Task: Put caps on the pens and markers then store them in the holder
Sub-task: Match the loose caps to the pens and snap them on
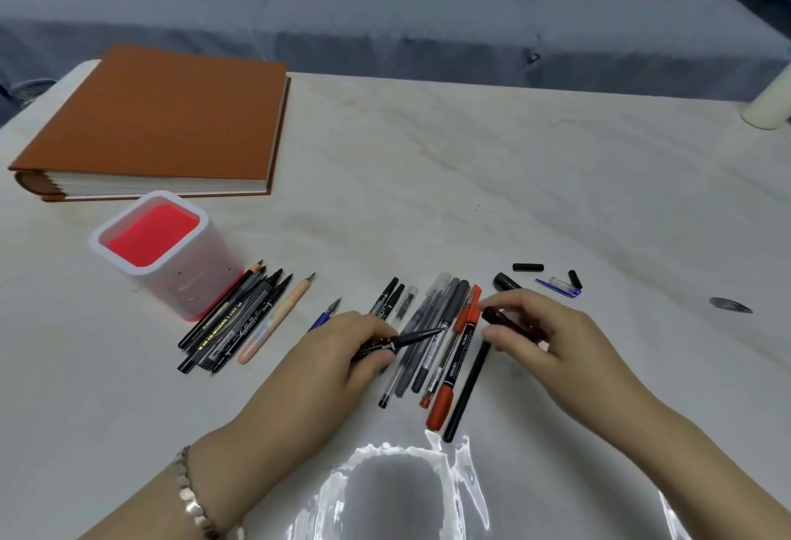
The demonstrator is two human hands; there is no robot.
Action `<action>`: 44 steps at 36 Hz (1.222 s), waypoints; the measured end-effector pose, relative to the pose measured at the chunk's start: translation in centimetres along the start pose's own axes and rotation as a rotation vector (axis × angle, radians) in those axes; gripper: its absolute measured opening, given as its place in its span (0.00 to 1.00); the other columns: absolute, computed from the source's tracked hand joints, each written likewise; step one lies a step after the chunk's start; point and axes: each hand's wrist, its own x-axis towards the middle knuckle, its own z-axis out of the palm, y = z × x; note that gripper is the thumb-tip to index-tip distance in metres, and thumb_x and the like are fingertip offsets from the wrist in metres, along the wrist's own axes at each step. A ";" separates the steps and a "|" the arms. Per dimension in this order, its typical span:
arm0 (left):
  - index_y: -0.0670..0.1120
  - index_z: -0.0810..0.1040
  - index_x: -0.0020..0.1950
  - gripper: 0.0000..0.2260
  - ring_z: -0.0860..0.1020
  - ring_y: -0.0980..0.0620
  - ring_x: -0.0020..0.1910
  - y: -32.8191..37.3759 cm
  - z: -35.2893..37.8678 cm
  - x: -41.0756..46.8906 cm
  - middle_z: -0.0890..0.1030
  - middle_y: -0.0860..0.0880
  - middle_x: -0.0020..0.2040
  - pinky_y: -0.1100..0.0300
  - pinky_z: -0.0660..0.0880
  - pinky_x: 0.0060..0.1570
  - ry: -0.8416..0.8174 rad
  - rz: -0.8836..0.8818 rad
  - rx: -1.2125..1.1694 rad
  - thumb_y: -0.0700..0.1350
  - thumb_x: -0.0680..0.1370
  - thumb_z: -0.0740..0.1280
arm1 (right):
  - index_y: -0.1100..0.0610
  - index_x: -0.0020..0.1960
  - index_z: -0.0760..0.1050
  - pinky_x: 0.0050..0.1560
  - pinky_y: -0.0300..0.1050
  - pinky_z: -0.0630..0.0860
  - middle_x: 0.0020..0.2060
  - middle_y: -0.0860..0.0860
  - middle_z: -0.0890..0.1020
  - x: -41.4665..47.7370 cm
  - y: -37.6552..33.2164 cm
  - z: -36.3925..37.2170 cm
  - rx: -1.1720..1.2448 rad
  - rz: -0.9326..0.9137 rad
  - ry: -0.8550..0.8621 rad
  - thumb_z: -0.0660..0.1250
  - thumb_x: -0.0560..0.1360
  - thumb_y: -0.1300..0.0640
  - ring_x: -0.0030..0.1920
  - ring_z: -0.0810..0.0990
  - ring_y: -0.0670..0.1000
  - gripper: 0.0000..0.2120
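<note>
The left hand (342, 347) gripped a black pen (411, 339) by its barrel, its bare tip pointing right, low over the near middle of the table (471, 180). The right hand (539, 334) pinched a black cap (498, 319) between thumb and fingers, near that tip but apart from it. Beneath both hands lay a row of pens and markers (453, 304), grey, black and orange-red, side by side; the hands covered parts of several. Loose caps (527, 267) lay just beyond the right hand. The holder (188, 278), a rounded-square cup of frosted white plastic with a red inside, stood upright to the left, with a second bunch of pens (239, 317) touching its base. Open marble-patterned tabletop extended far and right. A brown album (162, 120) occupied the far left corner. A white cylinder (768, 107) was cut off by the right edge.
</note>
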 end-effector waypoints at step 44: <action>0.47 0.72 0.52 0.08 0.72 0.52 0.39 -0.3 1.5 0.2 0.79 0.48 0.39 0.58 0.71 0.35 -0.041 0.514 0.318 0.42 0.74 0.62 | 0.46 0.42 0.70 0.38 0.35 0.72 0.35 0.49 0.82 -1.1 -1.8 3.2 0.077 0.037 -0.273 0.61 0.76 0.54 0.36 0.78 0.40 0.05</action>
